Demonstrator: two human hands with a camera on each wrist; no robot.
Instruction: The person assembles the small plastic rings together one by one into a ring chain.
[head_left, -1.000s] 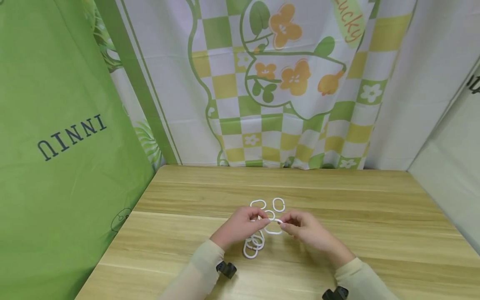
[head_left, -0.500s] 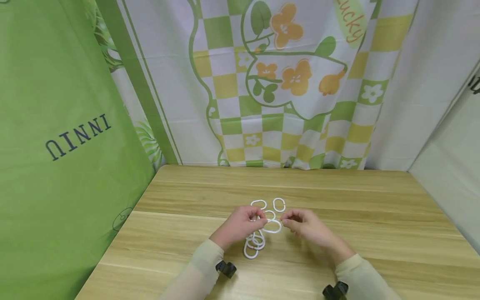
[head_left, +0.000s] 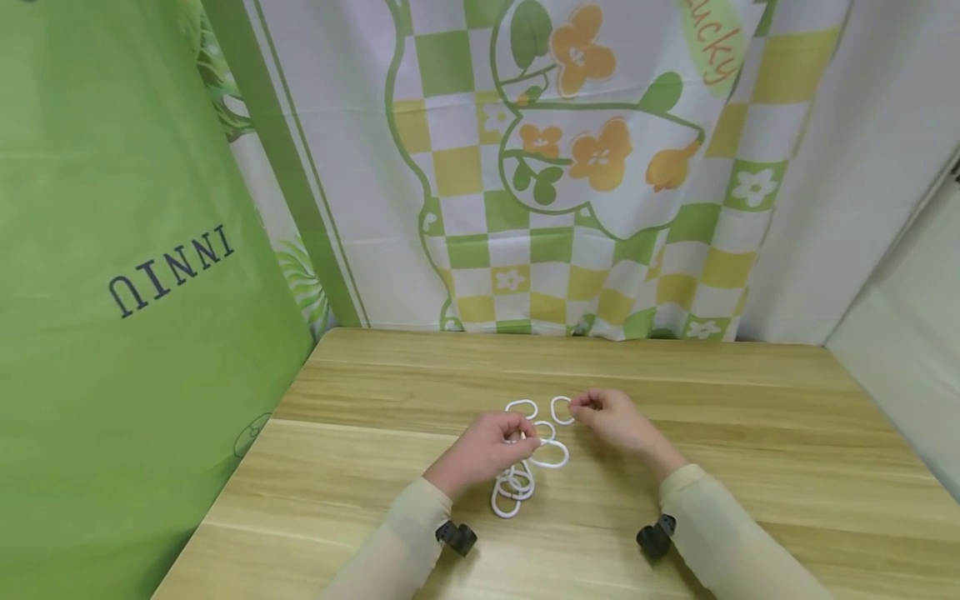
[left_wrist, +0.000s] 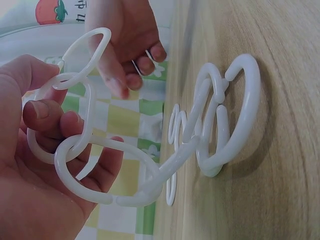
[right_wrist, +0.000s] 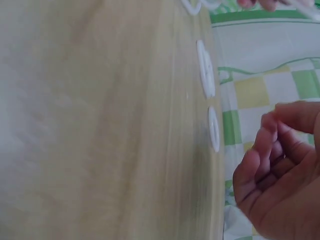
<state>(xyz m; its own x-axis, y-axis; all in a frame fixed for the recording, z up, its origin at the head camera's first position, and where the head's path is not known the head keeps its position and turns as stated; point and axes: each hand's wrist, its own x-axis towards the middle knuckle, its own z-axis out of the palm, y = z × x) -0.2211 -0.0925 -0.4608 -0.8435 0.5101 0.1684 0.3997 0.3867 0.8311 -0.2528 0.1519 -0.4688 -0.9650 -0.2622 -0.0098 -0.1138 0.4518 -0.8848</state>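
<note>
My left hand [head_left: 483, 450] holds a chain of white plastic C-shaped links [left_wrist: 91, 112] between thumb and fingers. An end link [left_wrist: 102, 45] sticks out past my fingertips; the chain's other links [head_left: 513, 492] hang down onto the table. My right hand [head_left: 618, 425] is above the table, its fingertips close to a loose white link [head_left: 554, 408] farther back. In the right wrist view its fingers [right_wrist: 248, 170] are loosely bent with the thumb near them, and nothing shows between them. Whether they touch the loose link cannot be told.
Two more loose links, one at the back left [head_left: 522, 402] and another nearer [head_left: 552, 428], lie on the wooden table [head_left: 712, 500]. A patterned curtain [head_left: 465, 175] hangs behind the table, and green cloth [head_left: 150, 400] at the left.
My right hand has let go of the chain's end link and moved back to the loose link. My left hand stays nearly in place with the chain, and the view shifts slightly.
</note>
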